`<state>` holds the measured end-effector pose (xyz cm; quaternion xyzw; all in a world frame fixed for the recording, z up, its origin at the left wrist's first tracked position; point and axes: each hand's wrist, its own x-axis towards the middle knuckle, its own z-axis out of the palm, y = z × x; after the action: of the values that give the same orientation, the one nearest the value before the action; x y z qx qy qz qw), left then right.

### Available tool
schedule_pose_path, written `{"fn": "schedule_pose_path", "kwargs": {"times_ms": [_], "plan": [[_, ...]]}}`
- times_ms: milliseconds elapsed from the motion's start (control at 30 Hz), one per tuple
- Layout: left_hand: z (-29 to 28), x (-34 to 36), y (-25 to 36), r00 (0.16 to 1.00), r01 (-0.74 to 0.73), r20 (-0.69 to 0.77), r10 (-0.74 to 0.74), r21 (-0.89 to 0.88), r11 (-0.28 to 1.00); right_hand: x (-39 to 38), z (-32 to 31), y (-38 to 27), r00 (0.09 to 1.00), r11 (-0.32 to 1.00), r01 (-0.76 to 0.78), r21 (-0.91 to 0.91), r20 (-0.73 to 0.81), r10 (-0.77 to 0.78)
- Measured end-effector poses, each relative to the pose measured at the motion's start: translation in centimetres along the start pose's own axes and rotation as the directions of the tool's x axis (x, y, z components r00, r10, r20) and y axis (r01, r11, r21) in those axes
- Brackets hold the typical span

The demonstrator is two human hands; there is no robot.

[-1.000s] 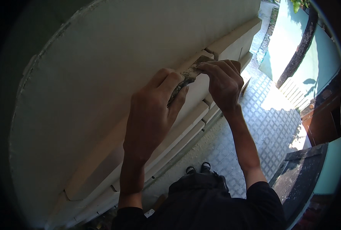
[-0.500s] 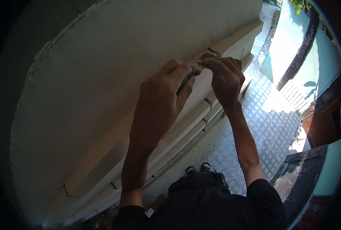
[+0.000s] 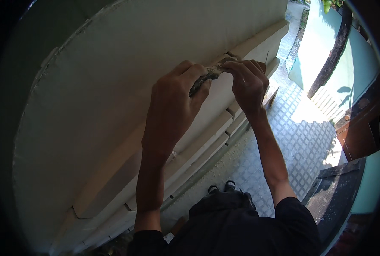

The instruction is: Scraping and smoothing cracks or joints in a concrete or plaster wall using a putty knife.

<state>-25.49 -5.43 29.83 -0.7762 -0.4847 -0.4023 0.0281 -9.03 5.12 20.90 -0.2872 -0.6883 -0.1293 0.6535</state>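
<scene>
My left hand (image 3: 170, 96) is closed round a dark, mottled, rough-looking piece (image 3: 207, 78) with a pale crusted part towards its far end. I cannot make out its exact kind. My right hand (image 3: 249, 83) is closed too, fingertips bent down at that pale far end. Whatever lies within its fingers is hidden. A small brown edge (image 3: 262, 67) shows beyond its knuckles; I cannot tell whether it is held. Both hands are raised in front of the pale wall (image 3: 91, 85), near its projecting ledge (image 3: 258, 40).
Stepped mouldings (image 3: 207, 134) with dark gaps run along the wall below my hands. Patterned paving (image 3: 292, 141) lies to the right. A dark weathered board (image 3: 333, 183) stands at the lower right, below a reddish-brown panel (image 3: 358, 138). A dark post (image 3: 337, 51) leans at the far right.
My left hand has shifted slightly left and up with the dark piece. My right hand has moved a little left and up too. Both remain closed.
</scene>
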Motion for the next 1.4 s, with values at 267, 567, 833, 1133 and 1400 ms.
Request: {"fn": "schedule_pose_path", "kwargs": {"times_ms": [267,567,833,1133,1400], "plan": [[0.1,-0.3,0.2,0.998,-0.059,-0.003,0.059,-0.008,0.998,-0.1,-0.5,-0.2,1.0,1.0,0.005,-0.019,-0.009,-0.005],[0.2,-0.3,0.0,1.0,-0.029,-0.009,0.03,0.016,0.999,0.3,-0.2,0.0,0.999,0.999,0.048,-0.014,0.017,-0.047],[0.1,0.2,-0.7,0.998,-0.056,-0.026,0.055,-0.02,0.998,0.5,0.1,0.3,0.998,0.998,0.063,-0.024,0.02,-0.063],[0.4,-0.1,-0.1,0.999,-0.04,-0.033,0.04,0.009,0.999,0.4,0.0,0.0,0.999,0.998,0.043,-0.052,0.007,-0.042],[1.5,0.4,-0.3,0.997,-0.069,-0.045,0.069,0.002,0.998,0.6,-0.2,0.4,0.999,0.997,0.043,-0.072,0.023,-0.042]]}}
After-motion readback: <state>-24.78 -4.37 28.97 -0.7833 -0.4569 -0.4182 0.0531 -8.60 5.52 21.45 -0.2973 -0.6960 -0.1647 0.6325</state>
